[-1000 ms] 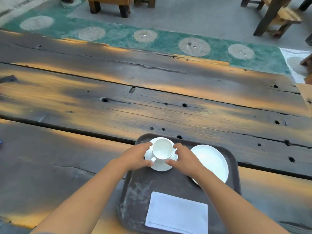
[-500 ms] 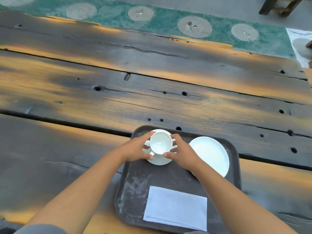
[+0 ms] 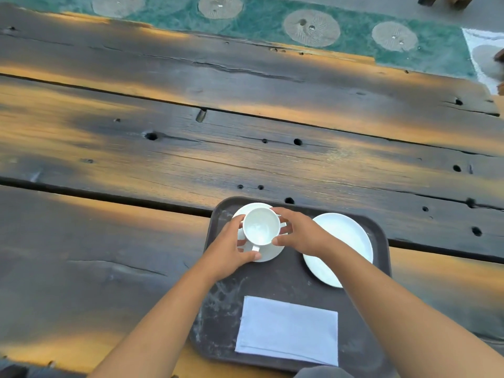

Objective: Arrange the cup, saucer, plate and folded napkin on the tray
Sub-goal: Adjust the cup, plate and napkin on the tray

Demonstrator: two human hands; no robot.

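Observation:
A dark brown tray (image 3: 275, 285) lies on the wooden table near me. In its far left corner a white cup (image 3: 261, 226) stands on a white saucer (image 3: 270, 254), handle turned toward me. My left hand (image 3: 231, 249) curls round the cup's left side, thumb on the saucer rim. My right hand (image 3: 298, 232) grips the cup from the right. A white plate (image 3: 343, 236) sits at the tray's far right, partly under my right forearm. A folded white napkin (image 3: 287, 329) lies flat at the tray's near edge.
The weathered plank table (image 3: 245, 148) stretches away, with gaps and knot holes. Beyond its far edge a green mat (image 3: 272, 20) with round woven patches lies on the floor. A piece of dark furniture shows at the top right corner.
Both hands stay round the cup; the cup and saucer have shifted a little toward the tray's far left corner. The camera has tilted down and nearer.

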